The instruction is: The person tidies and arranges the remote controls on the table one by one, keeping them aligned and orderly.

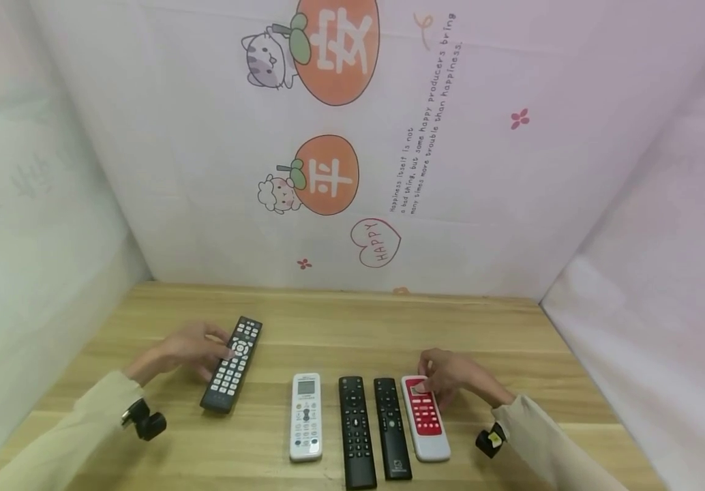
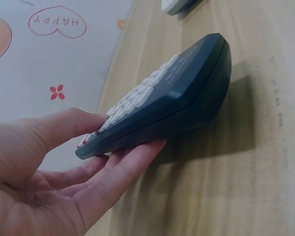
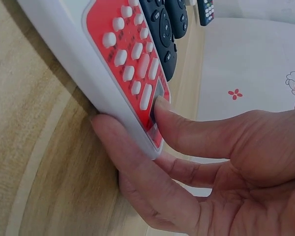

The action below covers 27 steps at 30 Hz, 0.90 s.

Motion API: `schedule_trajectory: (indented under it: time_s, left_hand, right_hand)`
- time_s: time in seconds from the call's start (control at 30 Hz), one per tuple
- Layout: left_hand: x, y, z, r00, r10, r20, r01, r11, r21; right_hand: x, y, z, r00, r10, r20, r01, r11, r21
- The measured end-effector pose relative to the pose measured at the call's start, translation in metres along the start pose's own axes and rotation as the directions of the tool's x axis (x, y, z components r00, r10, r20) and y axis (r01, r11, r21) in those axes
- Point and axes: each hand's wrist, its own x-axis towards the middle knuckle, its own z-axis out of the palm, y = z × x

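Observation:
My left hand (image 1: 196,346) pinches a black remote control with white buttons (image 1: 234,368) between thumb and fingers. In the left wrist view this black remote (image 2: 187,103) is tilted above the wooden surface, its shadow beside it. At the right, my right hand (image 1: 451,374) grips the upper end of a white remote control with a red face (image 1: 429,419). In the right wrist view the thumb lies over the small screen of the red-faced remote (image 3: 132,64), with fingers along its side and under its end.
Between the hands lie a white remote with a grey screen (image 1: 306,426) and two slim black remotes, one (image 1: 357,436) left of the other (image 1: 393,429), which lies close beside the red-faced remote. The wooden table (image 1: 303,320) meets printed white cloth walls (image 1: 469,225) at the back and sides.

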Motion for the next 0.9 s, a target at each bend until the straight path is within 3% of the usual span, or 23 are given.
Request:
schedule_trajectory:
  time_s: [0.57, 0.9]
  left_hand:
    - [-0.013, -0.003, 0.013, 0.993, 0.005, 0.116, 0.011, 0.990, -0.144]
    - [-0.013, 0.001, 0.019, 0.987, 0.065, 0.151, -0.025, 0.968, -0.248]
  right_hand:
    - [0.001, 0.000, 0.001, 1.000, -0.007, 0.024, 0.008, 0.999, -0.038]
    - [0.002, 0.002, 0.001, 1.000, -0.012, 0.003, 0.012, 0.999, -0.051]
